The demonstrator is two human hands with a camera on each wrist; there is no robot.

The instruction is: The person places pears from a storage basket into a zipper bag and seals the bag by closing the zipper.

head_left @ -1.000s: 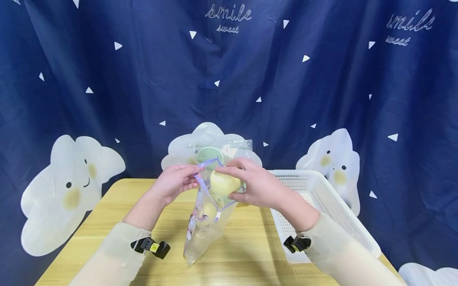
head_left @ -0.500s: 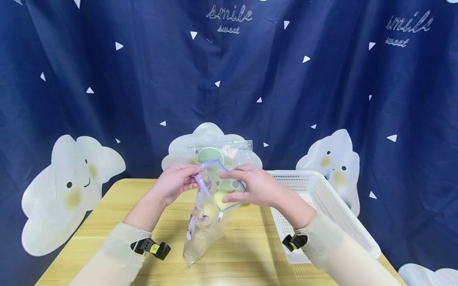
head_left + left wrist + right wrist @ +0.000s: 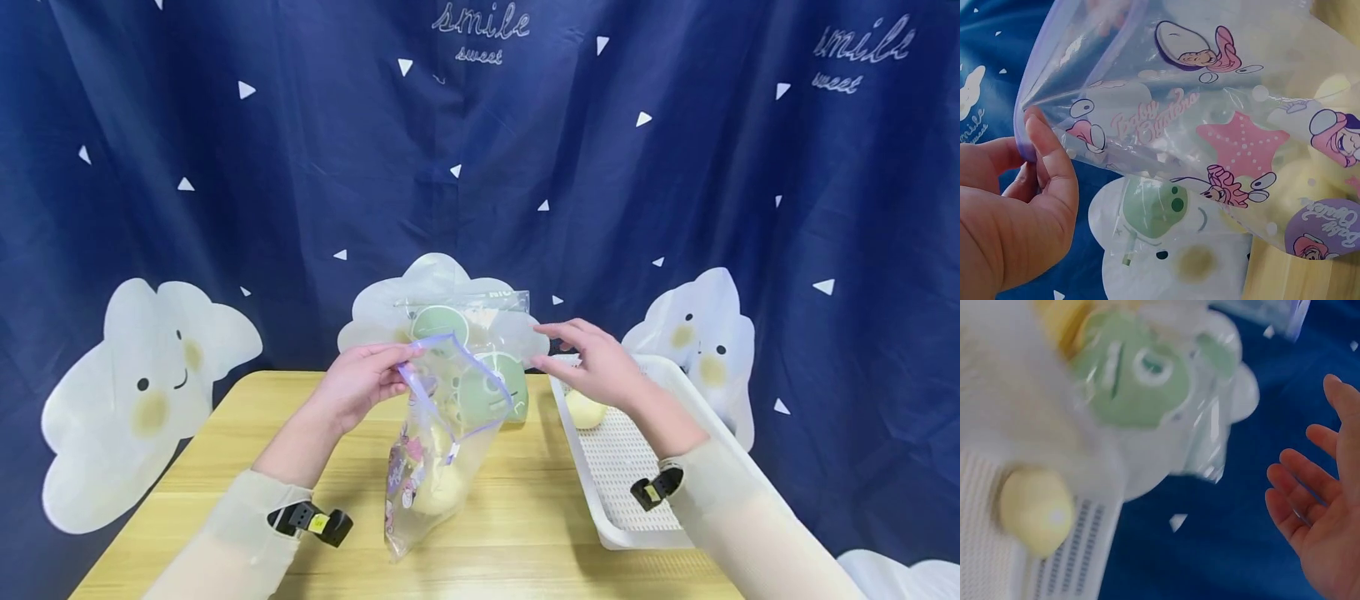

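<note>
My left hand (image 3: pixel 363 379) pinches the purple-edged mouth of a clear zip bag (image 3: pixel 408 467), between thumb and fingers in the left wrist view. The bag hangs with its mouth wide, printed with pink and purple cartoon oysters. Inside it, low down, lie pale yellow rounded pieces (image 3: pixel 441 490) like fruit, partly blurred by the plastic. My right hand (image 3: pixel 603 367) holds nothing and hovers over the white basket's (image 3: pixel 611 533) far part, fingers spread loosely. Just below it, a pale yellow rounded piece (image 3: pixel 1038 509) sits in the basket, apart from the fingers.
Behind the held bag stands another clear bag (image 3: pixel 510 392) with green cartoon prints, with something yellow at its base in the right wrist view. The wooden table (image 3: pixel 525 533) runs under everything. A dark blue curtain (image 3: pixel 300 208) with white clouds hangs behind.
My right hand has let a pale yellow rounded piece drop into the zip bag, then moved right, out of its mouth, to above the basket. My left hand stays on the bag's edge.
</note>
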